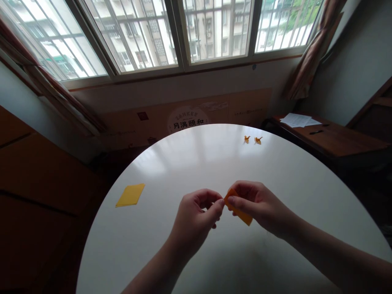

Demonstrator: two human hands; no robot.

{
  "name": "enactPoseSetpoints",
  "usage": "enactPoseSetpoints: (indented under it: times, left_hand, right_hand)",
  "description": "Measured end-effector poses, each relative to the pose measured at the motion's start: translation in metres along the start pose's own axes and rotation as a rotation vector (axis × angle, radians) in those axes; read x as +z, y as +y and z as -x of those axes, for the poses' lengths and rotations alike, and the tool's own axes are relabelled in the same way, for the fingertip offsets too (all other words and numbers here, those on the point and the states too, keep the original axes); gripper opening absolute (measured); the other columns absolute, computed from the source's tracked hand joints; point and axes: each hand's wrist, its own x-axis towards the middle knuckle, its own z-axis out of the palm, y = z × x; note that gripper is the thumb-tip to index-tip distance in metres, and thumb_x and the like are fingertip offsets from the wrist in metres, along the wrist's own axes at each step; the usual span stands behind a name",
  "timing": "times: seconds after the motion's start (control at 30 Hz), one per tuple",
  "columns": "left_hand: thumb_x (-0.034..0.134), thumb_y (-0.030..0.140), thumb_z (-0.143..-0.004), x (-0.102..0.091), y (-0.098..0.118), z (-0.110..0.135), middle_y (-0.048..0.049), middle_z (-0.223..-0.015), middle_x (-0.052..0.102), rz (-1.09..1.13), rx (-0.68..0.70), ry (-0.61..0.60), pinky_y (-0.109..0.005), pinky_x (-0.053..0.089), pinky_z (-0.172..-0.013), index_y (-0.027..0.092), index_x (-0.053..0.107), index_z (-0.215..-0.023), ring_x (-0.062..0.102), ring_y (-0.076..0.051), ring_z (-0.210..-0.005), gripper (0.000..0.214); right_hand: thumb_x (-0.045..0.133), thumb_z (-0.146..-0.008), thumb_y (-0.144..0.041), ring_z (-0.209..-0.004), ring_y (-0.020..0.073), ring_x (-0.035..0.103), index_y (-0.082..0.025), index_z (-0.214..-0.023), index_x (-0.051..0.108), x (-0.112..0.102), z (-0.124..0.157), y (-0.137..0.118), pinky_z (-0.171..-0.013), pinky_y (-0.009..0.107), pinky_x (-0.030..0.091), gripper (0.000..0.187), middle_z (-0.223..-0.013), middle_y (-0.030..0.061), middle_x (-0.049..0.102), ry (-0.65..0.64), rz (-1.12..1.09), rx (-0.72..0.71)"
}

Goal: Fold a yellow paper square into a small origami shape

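A folded piece of orange origami paper [245, 217] is held above the table between my two hands. My right hand [255, 200] pinches it, thumb on the near face and fingers behind. At the paper's upper left corner, the thumb and forefinger of my left hand [202, 208] are pressed together; whether they grip the tip or only touch it is hard to see. Part of the paper is covered by my right thumb. A stack of yellow paper squares [130, 195] lies to the left on the table.
The round white table [159, 228] fills the middle. Two small folded paper cranes, a left one [246, 139] and a right one [258, 140], stand near its far edge. Beyond, a wooden desk [343, 139] bears white sheets [296, 120] and a dark pen [316, 132].
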Motion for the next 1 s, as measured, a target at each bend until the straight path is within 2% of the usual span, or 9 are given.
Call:
enactPoseSetpoints:
  times: [0.07, 0.17, 0.23, 0.33, 0.5, 0.77, 1.0]
  left_hand:
    - [0.069, 0.027, -0.083, -0.002, 0.001, 0.003, -0.0029, -0.065, 0.067, -0.094, 0.118, 0.023, -0.02, 0.052, -0.045, 0.013, 0.072, -0.08, 0.059, -0.012, -0.054, 0.014]
    - [0.07, 0.017, -0.084, -0.008, 0.003, 0.007, -0.0055, -0.082, 0.072, -0.288, 0.43, 0.098, -0.018, 0.054, -0.048, 0.014, 0.074, -0.089, 0.063, -0.011, -0.06, 0.007]
    - [0.072, 0.012, -0.083, -0.01, 0.003, 0.009, -0.0061, -0.091, 0.073, -0.399, 0.63, 0.126, -0.017, 0.056, -0.05, 0.015, 0.074, -0.097, 0.064, -0.009, -0.061, 0.014]
    - [0.073, 0.008, -0.083, -0.012, 0.005, 0.011, -0.0059, -0.094, 0.074, -0.494, 0.779, 0.113, -0.017, 0.058, -0.055, 0.015, 0.073, -0.101, 0.066, -0.009, -0.063, 0.019]
    - [0.071, 0.006, -0.085, -0.011, 0.007, 0.011, -0.0055, -0.093, 0.074, -0.535, 0.816, 0.109, -0.022, 0.061, -0.067, 0.015, 0.073, -0.099, 0.071, -0.013, -0.075, 0.018]
    - [0.073, 0.007, -0.084, -0.009, 0.005, 0.012, -0.0043, -0.092, 0.074, -0.543, 0.82, 0.131, -0.021, 0.06, -0.065, 0.016, 0.074, -0.098, 0.07, -0.012, -0.072, 0.017]
    - [0.073, 0.006, -0.083, -0.009, 0.006, 0.009, -0.0037, -0.089, 0.074, -0.533, 0.831, 0.134, -0.02, 0.059, -0.063, 0.016, 0.074, -0.095, 0.069, -0.011, -0.07, 0.015]
  right_hand:
    - [0.074, -0.088, -0.036, -0.069, 0.0148, 0.063, -0.017, -0.087, 0.07, 0.0, 0.001, -0.001, -0.062, 0.026, 0.054, 0.02, -0.076, 0.0013, 0.065, -0.005, -0.079, 0.041]
    - [0.073, -0.089, -0.035, -0.067, 0.0156, 0.066, -0.017, -0.089, 0.069, 0.001, 0.004, -0.002, -0.057, 0.025, 0.056, 0.019, -0.074, 0.001, 0.066, -0.013, -0.161, 0.079]
    - [0.072, -0.09, -0.033, -0.064, 0.0149, 0.066, -0.017, -0.088, 0.068, 0.002, 0.005, -0.003, -0.054, 0.024, 0.056, 0.017, -0.072, 0.0004, 0.066, -0.023, -0.191, 0.081]
    - [0.071, -0.091, -0.032, -0.061, 0.0138, 0.066, -0.017, -0.088, 0.068, 0.004, 0.007, -0.005, -0.051, 0.022, 0.056, 0.016, -0.07, -0.0002, 0.065, -0.038, -0.219, 0.08]
    - [0.068, -0.093, -0.031, -0.058, 0.0123, 0.066, -0.017, -0.088, 0.067, 0.006, 0.008, -0.008, -0.049, 0.018, 0.054, 0.015, -0.068, -0.0011, 0.064, -0.056, -0.226, 0.079]
    - [0.068, -0.094, -0.034, -0.049, 0.0101, 0.061, -0.016, -0.084, 0.064, 0.007, 0.009, -0.008, -0.037, 0.013, 0.044, 0.02, -0.064, -0.0028, 0.058, -0.051, -0.206, 0.077]
    - [0.071, -0.091, -0.034, -0.048, 0.0108, 0.061, -0.016, -0.081, 0.063, 0.009, 0.008, -0.01, -0.036, 0.014, 0.045, 0.022, -0.061, -0.0037, 0.057, -0.035, -0.199, 0.075]
